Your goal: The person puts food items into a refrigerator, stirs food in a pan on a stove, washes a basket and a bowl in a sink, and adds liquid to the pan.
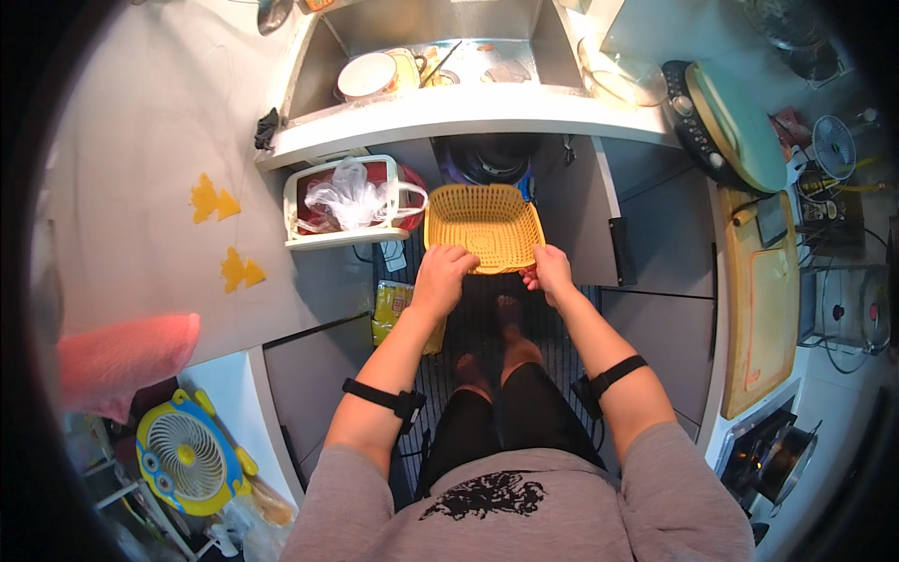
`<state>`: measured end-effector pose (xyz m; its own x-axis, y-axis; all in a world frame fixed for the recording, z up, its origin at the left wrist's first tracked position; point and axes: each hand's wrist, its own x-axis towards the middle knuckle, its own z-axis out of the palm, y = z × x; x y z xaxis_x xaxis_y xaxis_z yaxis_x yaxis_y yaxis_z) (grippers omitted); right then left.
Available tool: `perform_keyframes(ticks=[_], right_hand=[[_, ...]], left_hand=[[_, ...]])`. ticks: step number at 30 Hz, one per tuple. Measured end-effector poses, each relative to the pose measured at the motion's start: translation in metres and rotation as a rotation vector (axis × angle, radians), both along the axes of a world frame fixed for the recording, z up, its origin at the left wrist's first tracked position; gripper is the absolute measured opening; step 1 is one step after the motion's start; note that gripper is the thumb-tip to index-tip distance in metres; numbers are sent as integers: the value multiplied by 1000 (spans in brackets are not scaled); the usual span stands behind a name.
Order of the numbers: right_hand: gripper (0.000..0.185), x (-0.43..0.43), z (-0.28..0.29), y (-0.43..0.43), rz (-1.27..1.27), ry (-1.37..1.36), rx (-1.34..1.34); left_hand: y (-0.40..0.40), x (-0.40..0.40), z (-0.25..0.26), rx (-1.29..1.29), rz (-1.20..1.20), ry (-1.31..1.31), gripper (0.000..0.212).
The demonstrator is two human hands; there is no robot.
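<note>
A yellow perforated plastic basket (484, 228) is held in front of me, its inside facing the camera, with nothing seen in it. My left hand (444, 274) grips its near left rim, fingers curled over the edge. At the near right corner my right hand (550, 270) pinches the rim, with some fingers underneath. Just beyond the basket, an under-sink cabinet stands open, and a dark round object (495, 161) is partly visible inside. Left of the basket is a white-rimmed bin (337, 239) with a clear plastic bag (348, 197) in it.
The sink (421, 28) ahead holds a white pot (367, 74) and other items. An open cabinet door (576, 211) stands close at right. A wooden cutting board (762, 302) and an electric griddle (730, 126) rest on the right counter. Yellow packages (393, 309) lie on the floor.
</note>
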<state>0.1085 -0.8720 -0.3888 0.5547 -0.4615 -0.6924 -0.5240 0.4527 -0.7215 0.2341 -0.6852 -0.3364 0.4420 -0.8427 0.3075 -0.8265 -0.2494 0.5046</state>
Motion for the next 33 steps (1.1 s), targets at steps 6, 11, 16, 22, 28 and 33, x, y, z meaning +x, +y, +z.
perform_keyframes(ticks=[6, 11, 16, 22, 28, 33], right_hand=[[29, 55, -77, -32, -183, 198, -128], [30, 109, -148, -71, -485, 154, -14], [29, 170, -189, -102, -413, -77, 43], [22, 178, -192, -124, -313, -221, 77], [22, 115, -97, -72, 39, -49, -489], [37, 21, 84, -49, 21, -111, -1614]], left_hand=[[-23, 17, -58, 151, 232, 0, 67], [-21, 22, -101, 134, 188, 68, 58], [-20, 33, -121, 157, 207, 82, 55], [-42, 42, -120, 167, 160, 67, 52], [-47, 23, -62, 164, 159, 137, 47], [-34, -3, 11, 133, 168, 237, 43]])
